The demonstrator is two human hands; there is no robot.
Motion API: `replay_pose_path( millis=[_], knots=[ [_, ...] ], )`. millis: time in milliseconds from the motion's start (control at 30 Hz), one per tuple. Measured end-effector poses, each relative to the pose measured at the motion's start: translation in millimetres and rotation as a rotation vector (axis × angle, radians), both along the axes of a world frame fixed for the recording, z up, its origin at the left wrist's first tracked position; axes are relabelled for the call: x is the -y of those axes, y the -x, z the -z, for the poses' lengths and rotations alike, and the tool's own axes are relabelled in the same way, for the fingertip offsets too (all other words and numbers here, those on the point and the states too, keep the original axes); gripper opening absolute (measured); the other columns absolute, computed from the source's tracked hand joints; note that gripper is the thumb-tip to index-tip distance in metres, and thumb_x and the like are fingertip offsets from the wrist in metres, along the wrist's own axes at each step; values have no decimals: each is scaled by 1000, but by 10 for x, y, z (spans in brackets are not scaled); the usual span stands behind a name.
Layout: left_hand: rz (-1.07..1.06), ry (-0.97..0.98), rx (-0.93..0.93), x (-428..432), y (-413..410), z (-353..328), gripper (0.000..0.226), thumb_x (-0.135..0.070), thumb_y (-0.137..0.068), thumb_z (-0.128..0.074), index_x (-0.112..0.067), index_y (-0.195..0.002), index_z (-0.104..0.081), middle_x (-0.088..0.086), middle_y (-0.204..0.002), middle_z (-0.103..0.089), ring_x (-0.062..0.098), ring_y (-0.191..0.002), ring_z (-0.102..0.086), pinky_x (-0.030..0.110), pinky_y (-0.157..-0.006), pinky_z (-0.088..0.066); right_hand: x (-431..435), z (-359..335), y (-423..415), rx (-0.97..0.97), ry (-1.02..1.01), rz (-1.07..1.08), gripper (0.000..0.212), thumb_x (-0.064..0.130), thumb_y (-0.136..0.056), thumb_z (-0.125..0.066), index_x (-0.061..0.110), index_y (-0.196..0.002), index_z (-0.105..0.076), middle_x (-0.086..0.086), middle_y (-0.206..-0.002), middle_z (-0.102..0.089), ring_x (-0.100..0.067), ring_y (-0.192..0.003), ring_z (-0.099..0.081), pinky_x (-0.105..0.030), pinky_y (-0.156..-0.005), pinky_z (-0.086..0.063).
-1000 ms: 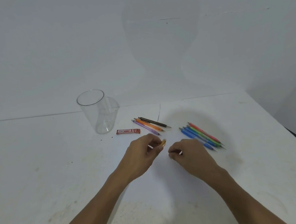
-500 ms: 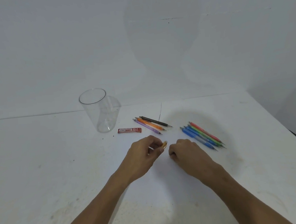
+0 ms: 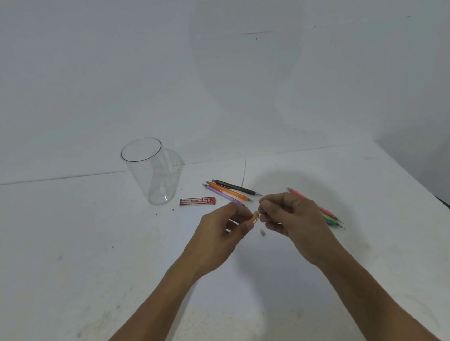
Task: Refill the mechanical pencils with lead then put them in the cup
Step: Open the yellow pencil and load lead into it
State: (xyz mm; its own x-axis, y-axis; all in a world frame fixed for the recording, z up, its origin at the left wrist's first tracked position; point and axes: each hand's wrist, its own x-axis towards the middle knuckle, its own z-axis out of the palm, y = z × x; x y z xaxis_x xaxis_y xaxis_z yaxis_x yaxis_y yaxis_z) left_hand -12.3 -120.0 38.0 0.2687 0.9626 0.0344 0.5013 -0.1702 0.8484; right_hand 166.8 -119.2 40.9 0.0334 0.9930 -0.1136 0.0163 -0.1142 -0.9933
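My left hand [image 3: 221, 234] grips a yellow-orange mechanical pencil [image 3: 255, 217]; only its back end sticks out past my fingers. My right hand [image 3: 291, 219] is raised beside it, thumb and forefinger pinched together right at that end; I see nothing between them. A small white cap [image 3: 262, 232] lies on the table under my hands. The clear plastic cup [image 3: 150, 177] stands upright at the back left with nothing in it. A red lead case [image 3: 197, 201] lies to its right. Black, orange and purple pencils [image 3: 231, 190] lie behind my hands.
A bunch of red, green and blue pencils [image 3: 330, 215] lies to the right, partly hidden by my right hand. The white table [image 3: 90, 265] meets a white wall at the back, and its right edge runs diagonally down the right side.
My right hand has lifted off the table and come up to the pencil's back end. The small white cap now lies uncovered on the table. My left hand rose slightly.
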Motion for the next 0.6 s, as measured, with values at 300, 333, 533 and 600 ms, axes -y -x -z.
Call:
replay_pose_path(
  millis=[300, 333, 533, 600],
  knots=[
    [10, -15, 16, 2, -23, -7, 15, -32, -95, -60, -24, -106, -66, -15, -95, -67, -1, -85, -61, 8, -70, -47, -11, 55, -8, -102, 75, -22, 19, 17, -89, -64, 9, -103, -72, -12, -86, -74, -26, -83, -72, -35, -80, -60],
    [8, -14, 22, 0, -22, -6, 15, -32, -94, -60, -24, -106, -66, -15, -95, -68, 0, -85, -61, 8, -69, -47, -10, 56, -10, -114, 74, -30, 19, 17, -89, -63, 8, -103, -72, -12, -87, -74, -26, -83, -72, -35, -80, -60],
    [12, -16, 27, -13, -13, 1, 14, -32, -95, -59, -25, -105, -66, -16, -95, -68, -3, -84, -61, 6, -66, -45, 1, 70, -52, -97, 57, -67, 19, 14, -91, -62, 5, -106, -71, -14, -91, -74, -30, -89, -72, -38, -84, -59],
    [13, -20, 25, -20, -11, 7, 14, -31, -95, -59, -25, -105, -66, -16, -94, -68, -3, -85, -61, 6, -67, -45, 8, 74, -58, -52, 36, -77, 18, 13, -92, -61, 5, -105, -70, -14, -90, -74, -29, -88, -72, -39, -85, -59]
  ],
)
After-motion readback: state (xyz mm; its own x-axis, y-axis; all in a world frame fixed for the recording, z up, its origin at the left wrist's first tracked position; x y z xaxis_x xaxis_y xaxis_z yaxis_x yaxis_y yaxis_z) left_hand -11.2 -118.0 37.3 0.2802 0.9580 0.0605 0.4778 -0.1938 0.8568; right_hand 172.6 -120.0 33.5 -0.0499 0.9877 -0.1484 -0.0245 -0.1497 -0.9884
